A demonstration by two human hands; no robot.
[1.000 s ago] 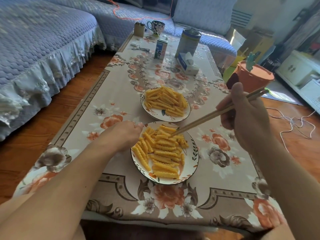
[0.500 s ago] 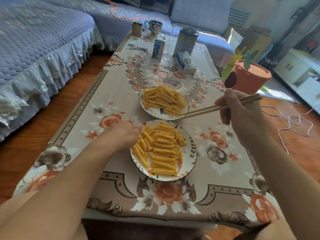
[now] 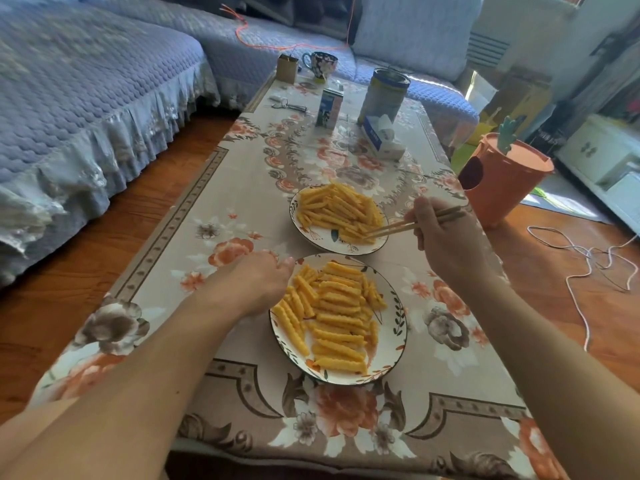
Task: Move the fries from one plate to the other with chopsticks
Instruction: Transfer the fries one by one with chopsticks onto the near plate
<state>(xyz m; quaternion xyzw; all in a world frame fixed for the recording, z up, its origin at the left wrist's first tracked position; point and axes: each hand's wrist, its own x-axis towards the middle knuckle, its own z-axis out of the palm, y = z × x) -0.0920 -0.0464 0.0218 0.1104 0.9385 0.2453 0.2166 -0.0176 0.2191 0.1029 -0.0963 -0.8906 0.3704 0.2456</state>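
Currently I log two plates on the floral table (image 3: 194,216): far plate (image 3: 313,237) at 12 o'clock, near plate (image 3: 394,327) at 6, both heaped with fries (image 3: 337,313). My right hand (image 3: 446,239) grips the chopsticks (image 3: 408,226), tips among the far fries (image 3: 337,211) (whether one is pinched, I cannot tell). My left hand (image 3: 254,284) rests curled against the near plate's 9 o'clock rim.

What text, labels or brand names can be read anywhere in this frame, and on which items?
None is legible.
Milk carton: blue and white print, too blurred to read.
Tall can: label washed out, unreadable.
Tissue box: blue marking on its side, too small to read.
Small brown box: no text visible.
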